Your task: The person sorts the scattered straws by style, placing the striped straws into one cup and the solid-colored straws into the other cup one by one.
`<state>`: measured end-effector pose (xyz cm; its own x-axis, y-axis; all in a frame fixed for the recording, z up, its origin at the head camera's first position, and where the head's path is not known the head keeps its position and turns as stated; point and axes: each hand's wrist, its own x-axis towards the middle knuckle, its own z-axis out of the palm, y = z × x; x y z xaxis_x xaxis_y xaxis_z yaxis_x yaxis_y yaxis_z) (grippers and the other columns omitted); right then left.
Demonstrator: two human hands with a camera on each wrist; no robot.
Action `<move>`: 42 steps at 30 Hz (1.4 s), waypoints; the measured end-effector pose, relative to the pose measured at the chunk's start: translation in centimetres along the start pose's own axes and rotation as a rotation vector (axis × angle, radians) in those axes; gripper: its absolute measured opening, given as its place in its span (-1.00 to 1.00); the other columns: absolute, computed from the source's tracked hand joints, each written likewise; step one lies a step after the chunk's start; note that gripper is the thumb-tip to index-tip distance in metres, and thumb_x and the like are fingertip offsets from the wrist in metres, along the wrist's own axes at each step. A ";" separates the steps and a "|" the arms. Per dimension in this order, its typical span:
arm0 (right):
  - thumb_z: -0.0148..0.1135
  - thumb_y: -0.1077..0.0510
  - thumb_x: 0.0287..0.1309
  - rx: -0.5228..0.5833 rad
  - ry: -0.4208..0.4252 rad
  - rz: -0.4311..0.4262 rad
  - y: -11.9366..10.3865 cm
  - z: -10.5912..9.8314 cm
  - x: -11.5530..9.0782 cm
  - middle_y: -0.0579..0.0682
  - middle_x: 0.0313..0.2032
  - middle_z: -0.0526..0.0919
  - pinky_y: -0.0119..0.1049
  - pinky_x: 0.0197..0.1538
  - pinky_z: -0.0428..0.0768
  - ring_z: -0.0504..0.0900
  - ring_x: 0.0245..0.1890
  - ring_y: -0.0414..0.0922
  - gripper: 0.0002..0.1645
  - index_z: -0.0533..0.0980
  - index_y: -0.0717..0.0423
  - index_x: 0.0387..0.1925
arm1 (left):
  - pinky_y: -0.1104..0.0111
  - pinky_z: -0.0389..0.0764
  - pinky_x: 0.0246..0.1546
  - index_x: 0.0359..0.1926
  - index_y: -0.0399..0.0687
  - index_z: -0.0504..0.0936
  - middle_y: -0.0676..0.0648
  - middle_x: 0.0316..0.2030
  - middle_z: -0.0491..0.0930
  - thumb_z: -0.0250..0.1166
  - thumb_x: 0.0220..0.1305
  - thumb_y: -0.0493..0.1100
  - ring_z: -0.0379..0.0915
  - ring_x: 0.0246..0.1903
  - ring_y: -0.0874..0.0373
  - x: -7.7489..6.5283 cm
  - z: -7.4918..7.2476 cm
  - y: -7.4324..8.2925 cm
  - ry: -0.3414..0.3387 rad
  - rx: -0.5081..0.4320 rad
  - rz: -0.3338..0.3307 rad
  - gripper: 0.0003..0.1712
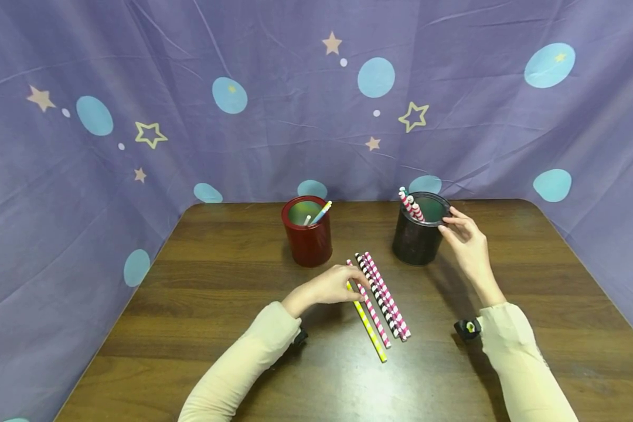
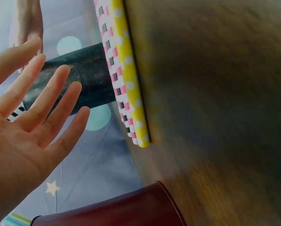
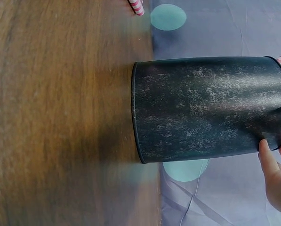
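Observation:
In the head view my left hand hovers low over several paper straws lying side by side. Its palm and spread, relaxed fingers show bare in the left wrist view. Nearest to it are a yellow straw with white marks and a pink-and-white striped straw; black-and-white and further pink striped straws lie just right. At the right, my right hand grips the rim of a black can, thumb on the outer wall. Striped straws lean inside this upright can.
A dark red can stands at the back, left of the black one, with a blue-and-yellow straw and a whitish one leaning in it. Behind the brown wooden table hangs a purple curtain with stars and dots.

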<state>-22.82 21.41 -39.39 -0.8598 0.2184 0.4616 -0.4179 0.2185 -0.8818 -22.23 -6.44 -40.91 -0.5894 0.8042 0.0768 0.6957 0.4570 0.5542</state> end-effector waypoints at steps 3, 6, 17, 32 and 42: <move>0.13 0.43 0.02 -0.007 -0.001 0.002 0.0 0.0 0.0 0.30 0.10 0.34 -0.20 0.13 0.35 0.34 0.12 0.10 -0.70 0.39 0.57 -0.18 | 0.30 0.47 -0.13 -0.25 -0.21 0.60 -0.07 -0.28 0.60 0.32 -0.02 -0.25 0.49 -0.21 0.10 -0.2 0.1 -0.3 -0.011 0.020 0.018 -0.76; 0.13 0.43 0.02 -0.010 -0.002 0.002 -0.1 0.0 0.0 0.30 0.10 0.34 -0.20 0.13 0.35 0.34 0.12 0.10 -0.70 0.39 0.57 -0.18 | 0.38 0.46 -0.14 -0.27 -0.20 0.60 -0.07 -0.29 0.60 0.34 -0.05 -0.26 0.48 -0.21 0.14 -0.3 0.2 -0.4 -0.024 0.045 0.026 -0.76; 0.13 0.43 0.02 -0.004 0.000 -0.005 -0.1 0.1 0.0 0.30 0.10 0.35 -0.19 0.13 0.35 0.34 0.12 0.10 -0.70 0.39 0.57 -0.18 | 0.41 0.33 -0.01 -0.29 -0.12 0.62 0.00 -0.26 0.57 0.35 -0.07 -0.25 0.41 -0.13 0.15 -0.5 0.6 -0.7 -0.096 0.134 -0.017 -0.77; 0.14 0.42 0.02 -0.006 0.011 0.002 0.0 -0.1 0.0 0.30 0.10 0.36 -0.28 0.11 0.37 0.36 0.11 0.09 -0.70 0.39 0.57 -0.18 | 0.52 0.33 -0.19 -0.37 -0.06 0.65 0.03 -0.35 0.56 0.42 -0.18 -0.20 0.40 -0.28 0.19 0.0 1.6 -1.5 -0.127 0.217 0.075 -0.77; 0.13 0.45 0.01 0.024 0.006 -0.013 0.2 0.0 0.0 0.31 0.10 0.35 -0.38 0.09 0.38 0.36 0.11 0.08 -0.72 0.39 0.57 -0.20 | 0.54 0.33 -0.17 -0.38 -0.03 0.67 0.05 -0.36 0.54 0.41 -0.19 -0.24 0.36 -0.26 0.21 0.1 2.1 -1.9 -0.155 0.239 0.063 -0.78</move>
<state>-22.88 21.46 -39.54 -0.8527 0.2216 0.4732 -0.4357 0.1982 -0.8780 -22.73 -6.46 -43.69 -0.4849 0.8740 -0.0326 0.8169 0.4659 0.3399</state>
